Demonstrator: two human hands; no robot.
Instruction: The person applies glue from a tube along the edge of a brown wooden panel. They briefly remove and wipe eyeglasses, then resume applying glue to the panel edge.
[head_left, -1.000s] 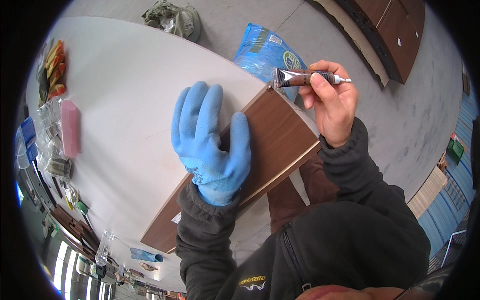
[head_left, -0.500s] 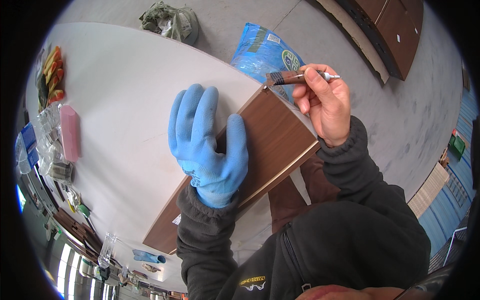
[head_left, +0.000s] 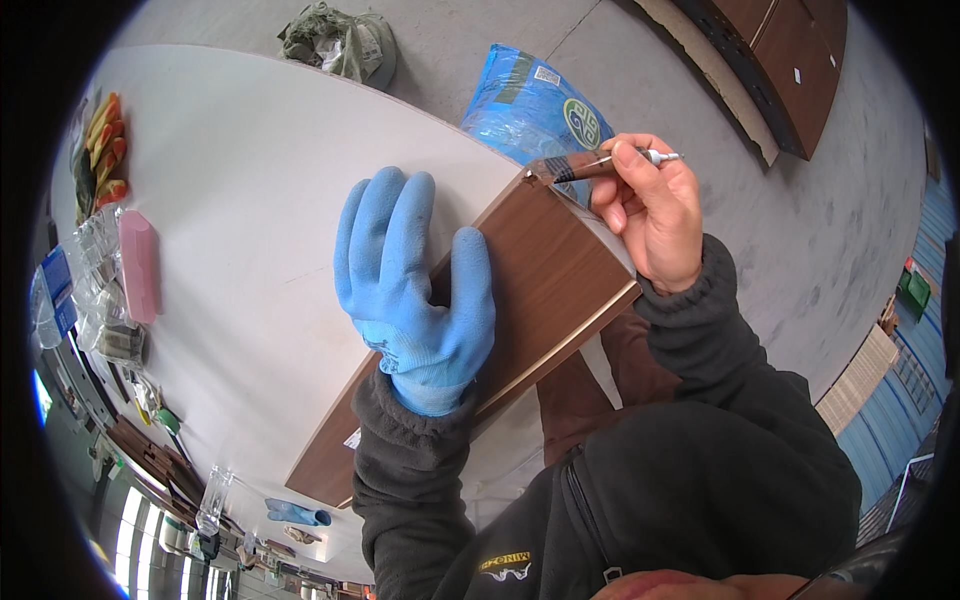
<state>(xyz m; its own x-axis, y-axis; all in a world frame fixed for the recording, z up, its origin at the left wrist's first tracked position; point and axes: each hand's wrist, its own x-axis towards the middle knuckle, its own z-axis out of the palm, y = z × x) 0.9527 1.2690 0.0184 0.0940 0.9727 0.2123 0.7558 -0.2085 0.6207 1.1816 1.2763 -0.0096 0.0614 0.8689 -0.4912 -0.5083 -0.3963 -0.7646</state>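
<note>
A brown wood-grain board [head_left: 560, 250] lies slantwise on the pale table. My left hand [head_left: 410, 290], in a blue coated glove, rests flat on it with the fingers stretched out and the thumb apart. Bare, my right hand [head_left: 655, 215] pinches a brown touch-up pen [head_left: 585, 165] between thumb and fingers. The pen's pale, narrow end points away to the right. Its dark end meets the board's far corner, where a small dark mark shows; the tip itself is too small to make out.
Beyond the table edge stands a blue plastic sack [head_left: 530, 105], with a green-grey bag [head_left: 340, 45] farther left. On the table [head_left: 250, 200] lie a pink case [head_left: 140, 265], orange-tipped gloves [head_left: 105, 150] and a blue glove [head_left: 297, 513]. Brown panels [head_left: 780, 70] stand at the far right.
The pen's dark end has dipped slightly and shifted left along the board's far corner. My left hand stays nearly in place on the board.
</note>
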